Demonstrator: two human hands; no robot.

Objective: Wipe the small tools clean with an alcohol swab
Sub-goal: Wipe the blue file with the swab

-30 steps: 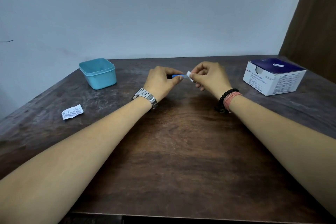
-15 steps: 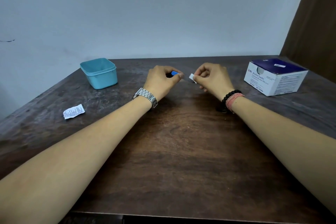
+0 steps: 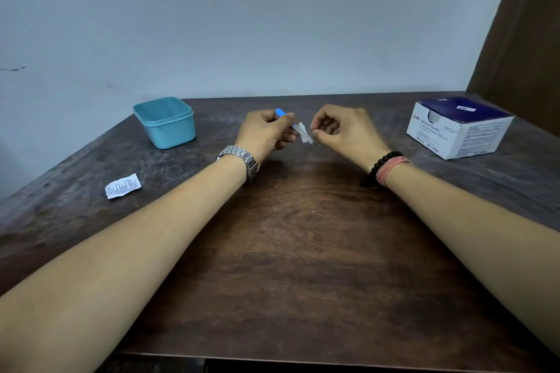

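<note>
My left hand (image 3: pixel 266 133) grips a small tool with a blue handle (image 3: pixel 280 113) above the middle of the dark wooden table (image 3: pixel 303 251). The tool's pale metal end points down and right toward my right hand (image 3: pixel 342 130). My right hand pinches a small white alcohol swab (image 3: pixel 305 136) against that metal end. Most of the tool is hidden inside my left fist.
A teal plastic tub (image 3: pixel 165 122) stands at the back left. A torn white swab wrapper (image 3: pixel 122 186) lies near the left edge. A white and navy box of alcohol swabs (image 3: pixel 459 127) sits at the back right. A wall runs behind the table.
The tool has tilted, its blue end rising above my left fist and its metal end swinging down to the swab. My right hand has come back against it after a brief gap.
</note>
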